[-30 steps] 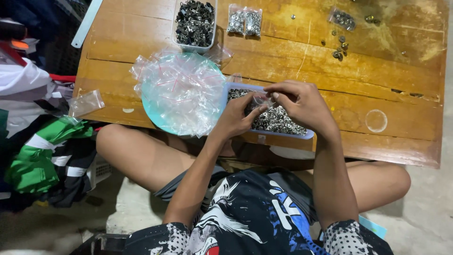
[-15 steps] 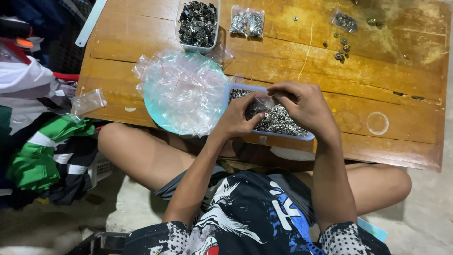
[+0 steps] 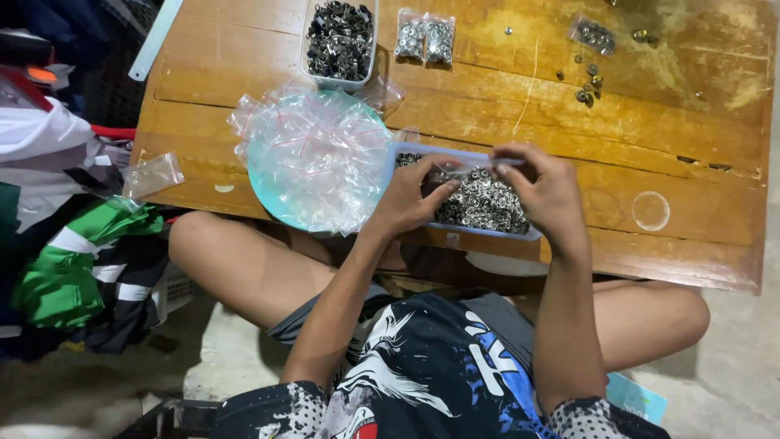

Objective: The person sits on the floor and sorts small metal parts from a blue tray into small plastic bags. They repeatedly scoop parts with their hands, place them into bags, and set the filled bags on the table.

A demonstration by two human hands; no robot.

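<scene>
Both the left hand (image 3: 410, 199) and right hand (image 3: 546, 191) pinch one small clear bag (image 3: 475, 171) over a tray of silver bits (image 3: 487, 207); two filled bags (image 3: 425, 39) lie done, a big pile of empty bags (image 3: 313, 158) waits.

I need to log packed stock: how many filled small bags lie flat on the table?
3: two filled bags side by side at the top, beside the dark-parts tray; one top right. Others may be hidden.

Table: we see a low wooden table (image 3: 666, 138), its worn top scratched, with pale patches and a faint ring mark.
Floor: we see bare grey concrete (image 3: 739, 382).
Left side: we see piled clothing (image 3: 73, 268), green, white and black.
Light: we find it even and soft.
</scene>
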